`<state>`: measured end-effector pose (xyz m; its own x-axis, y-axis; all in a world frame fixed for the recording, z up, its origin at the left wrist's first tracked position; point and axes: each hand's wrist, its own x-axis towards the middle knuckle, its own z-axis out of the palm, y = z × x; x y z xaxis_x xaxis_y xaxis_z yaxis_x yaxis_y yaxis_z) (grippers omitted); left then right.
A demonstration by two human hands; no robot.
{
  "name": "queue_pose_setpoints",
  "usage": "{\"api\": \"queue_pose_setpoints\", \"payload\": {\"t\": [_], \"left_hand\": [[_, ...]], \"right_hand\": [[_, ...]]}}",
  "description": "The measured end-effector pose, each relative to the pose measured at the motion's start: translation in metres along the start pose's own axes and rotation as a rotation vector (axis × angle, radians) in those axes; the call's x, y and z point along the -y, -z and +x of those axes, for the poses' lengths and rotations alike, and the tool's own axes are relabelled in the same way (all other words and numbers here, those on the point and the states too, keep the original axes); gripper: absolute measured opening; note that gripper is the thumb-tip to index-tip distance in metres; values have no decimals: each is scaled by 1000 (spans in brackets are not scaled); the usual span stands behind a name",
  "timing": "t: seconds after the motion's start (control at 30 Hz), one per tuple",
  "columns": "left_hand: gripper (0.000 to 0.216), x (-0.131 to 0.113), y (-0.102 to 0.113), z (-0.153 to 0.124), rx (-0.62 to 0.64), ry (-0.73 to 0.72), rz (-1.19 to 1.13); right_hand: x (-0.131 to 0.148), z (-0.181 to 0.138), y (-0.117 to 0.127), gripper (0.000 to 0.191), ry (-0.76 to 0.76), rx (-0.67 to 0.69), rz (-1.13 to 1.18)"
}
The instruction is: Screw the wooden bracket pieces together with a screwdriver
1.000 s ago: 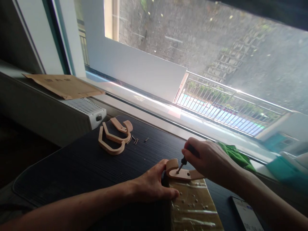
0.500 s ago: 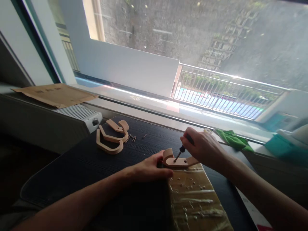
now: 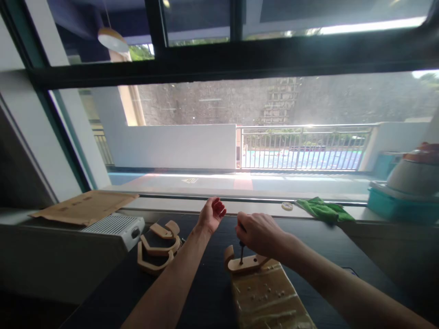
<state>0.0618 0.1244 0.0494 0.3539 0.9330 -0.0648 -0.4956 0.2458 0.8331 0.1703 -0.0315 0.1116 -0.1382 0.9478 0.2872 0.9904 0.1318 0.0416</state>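
Note:
My right hand (image 3: pixel 259 233) is wrapped round the dark handle of a screwdriver (image 3: pixel 242 254). The screwdriver stands nearly upright, its tip at a hole in a light wooden hook (image 3: pixel 245 263). That hook lies across the far end of a block wrapped in brown tape (image 3: pixel 264 292), whose top is dotted with small holes or bumps. Off to the left of the hook and above the table, my left hand (image 3: pixel 212 214) is raised, palm up. Its fingers are loosely curled and apart, with nothing seen in them. Whether a screw sits under the tip cannot be made out.
Several more wooden hooks (image 3: pixel 159 249) lie on the dark table (image 3: pixel 206 292) at the left, partly behind my left forearm. A tape roll (image 3: pixel 287 206) and a green cloth (image 3: pixel 324 210) rest by the window sill. A brown envelope (image 3: pixel 89 206) lies on a white unit (image 3: pixel 116 226).
My left hand has let go of the wooden hook and moved up and away to the left. My right hand keeps the screwdriver, now more upright. The camera has tilted up.

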Motion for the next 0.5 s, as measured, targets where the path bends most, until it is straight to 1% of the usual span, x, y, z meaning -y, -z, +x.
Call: {"api": "queue_pose_setpoints", "payload": {"t": [0.03,0.1,0.17,0.2,0.27,0.33,0.37,0.4,0.5], "left_hand": [[27,3,-5,2,13,-1,22],[21,12,-6,-3,49,21,74],[10,23,4,-17,93,59,123],[11,26,12,-26,121,86,146],[15,28,27,-46,188,146,183],[25,27,39,-66,258,199,201],[30,25,43,-74,308,219,214],[36,25,46,-82,422,239,271],[44,28,49,-96,564,195,415]], "right_hand": [[1,-2,2,22,-2,-2,1],[2,-7,5,22,-8,8,19],[-2,-13,8,24,-15,38,49],[-5,-15,8,26,-26,56,64],[-12,-17,8,29,-36,86,89],[-16,-16,7,30,-32,104,107],[-16,-15,6,30,-24,108,109],[-15,-13,7,30,-15,109,107],[-9,-8,9,29,15,105,83]]}}
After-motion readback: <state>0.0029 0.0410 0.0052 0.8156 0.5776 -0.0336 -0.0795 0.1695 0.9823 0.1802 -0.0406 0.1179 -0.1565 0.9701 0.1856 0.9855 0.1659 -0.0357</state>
